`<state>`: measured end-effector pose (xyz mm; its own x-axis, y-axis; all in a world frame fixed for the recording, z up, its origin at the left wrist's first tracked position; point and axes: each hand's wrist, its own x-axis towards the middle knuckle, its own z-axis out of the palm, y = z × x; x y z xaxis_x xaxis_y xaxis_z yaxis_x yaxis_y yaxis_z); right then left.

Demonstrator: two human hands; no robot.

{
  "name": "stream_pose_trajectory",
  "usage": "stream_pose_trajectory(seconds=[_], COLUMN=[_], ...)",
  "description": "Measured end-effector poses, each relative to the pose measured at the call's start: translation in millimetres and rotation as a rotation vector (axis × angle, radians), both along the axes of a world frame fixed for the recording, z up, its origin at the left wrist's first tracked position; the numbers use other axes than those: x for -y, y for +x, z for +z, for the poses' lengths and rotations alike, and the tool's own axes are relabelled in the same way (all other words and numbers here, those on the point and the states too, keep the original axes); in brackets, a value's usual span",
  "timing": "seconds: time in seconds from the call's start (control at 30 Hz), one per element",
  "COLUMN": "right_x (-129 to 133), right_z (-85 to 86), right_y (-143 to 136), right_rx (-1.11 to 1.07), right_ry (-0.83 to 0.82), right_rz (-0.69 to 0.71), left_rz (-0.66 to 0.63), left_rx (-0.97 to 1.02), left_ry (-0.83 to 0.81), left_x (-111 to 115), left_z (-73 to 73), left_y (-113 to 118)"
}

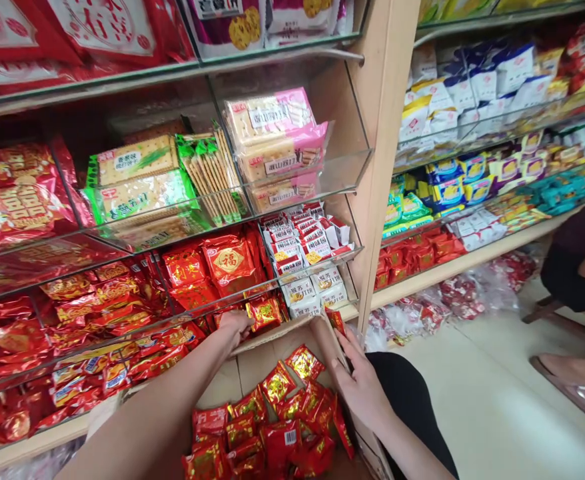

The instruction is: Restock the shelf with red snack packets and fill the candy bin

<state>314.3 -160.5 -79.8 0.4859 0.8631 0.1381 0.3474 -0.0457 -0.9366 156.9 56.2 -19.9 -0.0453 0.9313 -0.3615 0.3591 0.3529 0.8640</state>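
My left hand (236,329) reaches over the far rim of a cardboard box (325,353) into the lowest shelf compartment. Its fingers are closed on the edge of a red and gold snack packet (264,313). Around the right wall of the box is my right hand (360,377), gripping the cardboard. Another red packet (336,321) pokes up at the box's far right corner, by the right fingertips; whether they hold it I cannot tell. Inside the box lie several loose red and gold packets (280,440).
Glass-fronted shelves hold green cracker packs (142,173), pink cracker packs (277,147) and white-and-red packets (307,243). A wooden upright (385,153) parts them from more shelves on the right. Plastic-bagged goods (457,293) lie on the floor. A seated person's foot (577,387) shows at right.
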Motion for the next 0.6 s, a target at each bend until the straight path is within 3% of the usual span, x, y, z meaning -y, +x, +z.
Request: stream_pose_trajectory(seconds=[0.23,0.3,0.37,0.47,0.6], right_x=[2.2,2.6,3.1,3.9,4.6], right_z=[1.7,-0.4,-2.8,-4.3,-3.5], right_y=[8.1,11.5,14.6,17.9,21.3], right_rx=[0.068,0.071,0.069,0.068,0.064], right_ry=[0.068,0.087,0.1,0.096,0.097], right_rz=[-0.018,-0.023,-0.024,-0.014,0.002], left_rz=[-0.263,-0.463,-0.469,-0.319,-0.123], left_rx=[-0.464,-0.803,-0.981,-0.937,-0.509], left_ry=[0.318,0.629,0.798,0.869,0.752], left_x=[24.9,36.7,47.7,58.7,64.6], left_z=[32.4,40.4,44.2,40.8,29.8], left_y=[-28.9,-38.4,-48.5,-65.8,-82.3])
